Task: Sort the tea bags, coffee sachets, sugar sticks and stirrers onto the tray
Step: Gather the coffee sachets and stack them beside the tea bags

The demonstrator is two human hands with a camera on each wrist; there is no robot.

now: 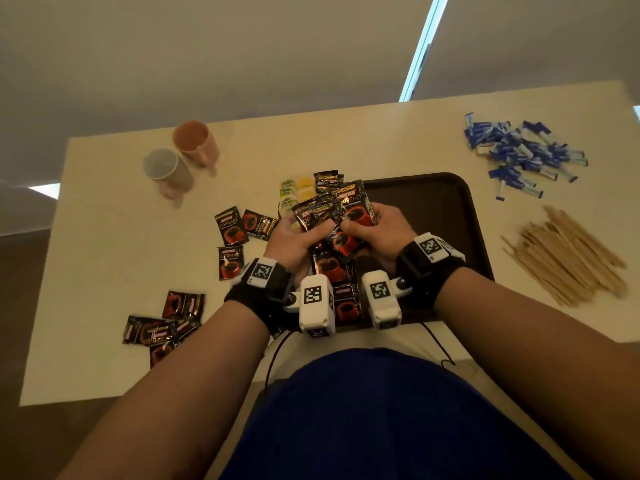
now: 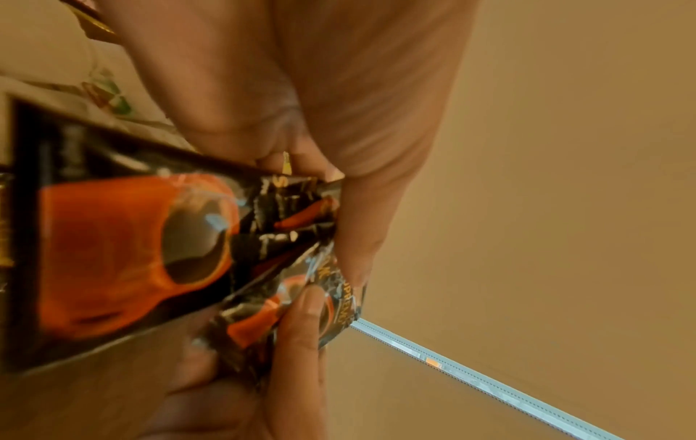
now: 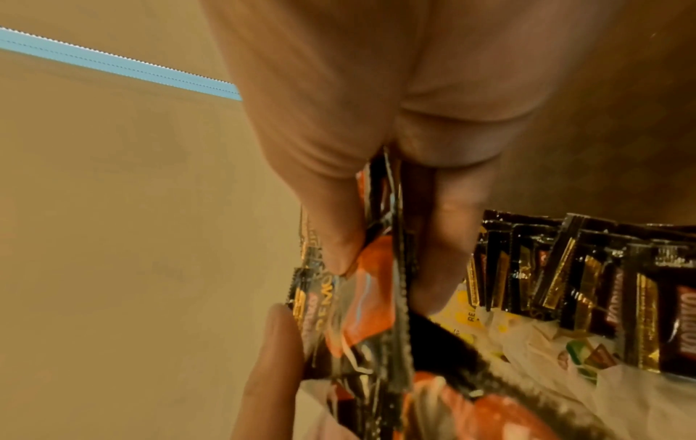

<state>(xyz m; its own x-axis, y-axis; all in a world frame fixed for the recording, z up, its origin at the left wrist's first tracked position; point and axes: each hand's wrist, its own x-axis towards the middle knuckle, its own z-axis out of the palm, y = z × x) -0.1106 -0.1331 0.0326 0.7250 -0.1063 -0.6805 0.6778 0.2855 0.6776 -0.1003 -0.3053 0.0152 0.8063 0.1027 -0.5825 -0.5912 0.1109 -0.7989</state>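
Both your hands are closed on one bundle of coffee sachets (image 1: 332, 216), held over the left part of the tray (image 1: 464, 216): left hand (image 1: 294, 240) grips the bundle from the left, right hand (image 1: 381, 226) from the right, thumbs on top. In the left wrist view your fingers (image 2: 301, 342) pinch the sachet edges; the right wrist view shows the same pinch from the other side. More sachets lie in a row on the tray below the bundle (image 1: 332, 268), running toward you. Tea bags (image 1: 294, 192), yellow and green, sit at the tray's far-left corner, partly hidden behind the bundle. Loose sachets are on the counter (image 1: 121, 237) left of the tray: three near the tray (image 1: 230, 225), another cluster at the near-left (image 1: 162, 323). Sugar sticks (image 1: 519, 154) are piled at the far right of the counter, off the tray. Stirrers (image 1: 568, 258) are heaped right of the tray, also off it. Two cups (image 1: 180, 157) stand far left, touching or nearly so.
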